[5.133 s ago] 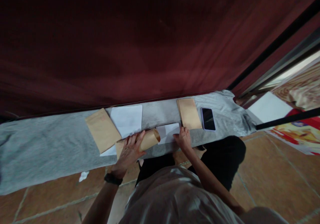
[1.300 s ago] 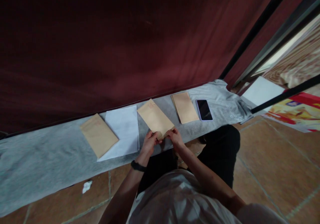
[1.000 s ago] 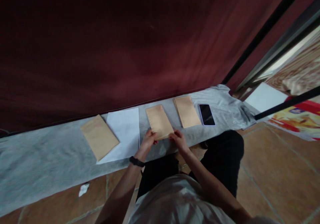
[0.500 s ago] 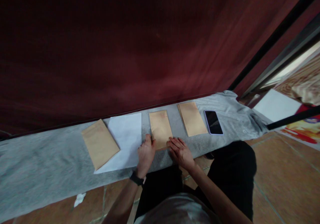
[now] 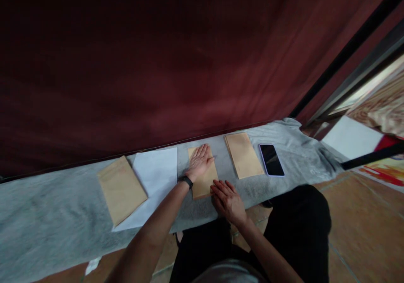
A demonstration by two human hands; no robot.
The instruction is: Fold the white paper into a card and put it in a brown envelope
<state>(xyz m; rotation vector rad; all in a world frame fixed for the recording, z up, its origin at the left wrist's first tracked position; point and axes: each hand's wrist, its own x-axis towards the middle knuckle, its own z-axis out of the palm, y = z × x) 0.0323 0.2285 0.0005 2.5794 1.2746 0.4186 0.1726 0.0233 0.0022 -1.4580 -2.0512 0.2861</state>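
A brown envelope (image 5: pixel 205 183) lies flat on the grey cloth (image 5: pixel 63 215) in front of me. My left hand (image 5: pixel 200 161) lies flat on its far half, fingers stretched out. Just off the envelope's near right corner, my right hand (image 5: pixel 227 199) rests on the cloth with its fingers spread, the fingertips touching the envelope's edge. Neither hand holds anything.
A white sheet (image 5: pixel 154 178) lies left of the envelope, with another brown envelope (image 5: pixel 121 188) partly over it. To the right lie a small stack of brown envelopes (image 5: pixel 243 154) and a black phone (image 5: pixel 272 160). A dark red curtain (image 5: pixel 158 64) hangs behind. Tiled floor (image 5: pixel 362 224) is at the right.
My left hand has slid from the envelope's near left corner up over its far half. The right hand has stayed at the near right corner. Earlier the envelope was laid down and straightened.
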